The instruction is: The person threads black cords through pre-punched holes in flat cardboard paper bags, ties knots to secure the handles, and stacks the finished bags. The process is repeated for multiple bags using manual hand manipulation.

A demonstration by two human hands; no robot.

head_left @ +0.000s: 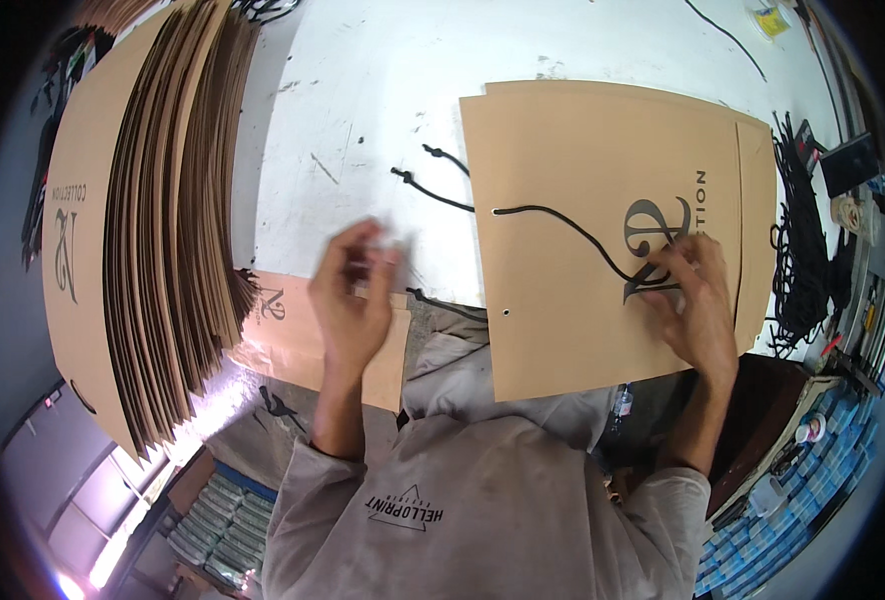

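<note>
A flat brown paper bag [563, 340] with dark printing lies at the table's front edge, in front of me to the right. A black cord [575, 226] comes out of one punched hole and runs across the bag to my right hand [698, 305], whose bent fingers close on it. The second hole, nearer me, shows no cord. Knotted black cord ends [413, 182] stick out past the bag's left edge. My left hand [358, 290] is raised left of the bag, blurred at the fingertips, thumb and fingers apart, with nothing visible in it.
A tall stack of brown bags [78, 160] stands at the left. Another brown bag [303, 345] lies near the front edge beneath my left arm. A bundle of black cords [801, 260] hangs at the right. One loose cord [728, 38] and a yellow-white roll [771, 20] are far right.
</note>
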